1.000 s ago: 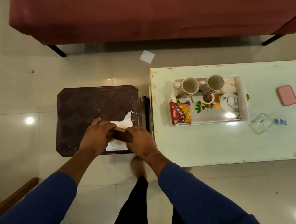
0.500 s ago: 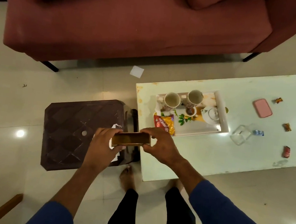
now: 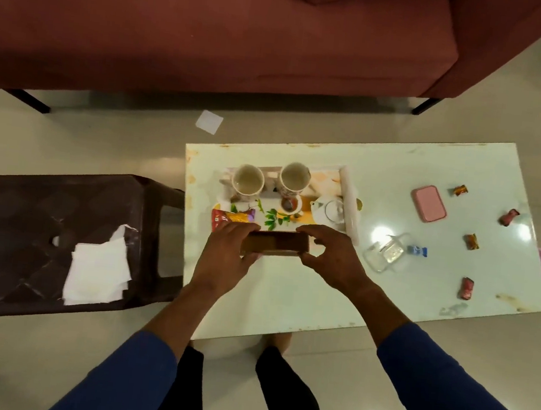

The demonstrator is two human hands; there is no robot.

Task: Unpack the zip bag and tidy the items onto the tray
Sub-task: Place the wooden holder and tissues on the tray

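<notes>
Both hands hold a flat brown box [image 3: 277, 243] level, just over the front edge of the white tray [image 3: 350, 196]. My left hand [image 3: 227, 253] grips its left end, my right hand [image 3: 330, 258] its right end. On the tray stand two mugs [image 3: 248, 179], a small white teapot [image 3: 328, 209], a little cup [image 3: 290, 203] and a red and yellow snack packet [image 3: 233, 217]. The zip bag [image 3: 82, 268], pale and crumpled, lies on the dark brown stool [image 3: 28, 212] to the left.
The white low table [image 3: 369, 298] also carries a pink case [image 3: 428, 203], a clear plastic container [image 3: 385, 255], a blue candy [image 3: 417, 250] and several wrapped sweets [image 3: 471, 242]. A maroon sofa [image 3: 214, 25] stands behind. A white paper scrap [image 3: 209, 121] lies on the floor.
Both hands lifted the brown box off the stool and carried it right, over the table to the tray's front edge. The zip bag stayed on the stool.
</notes>
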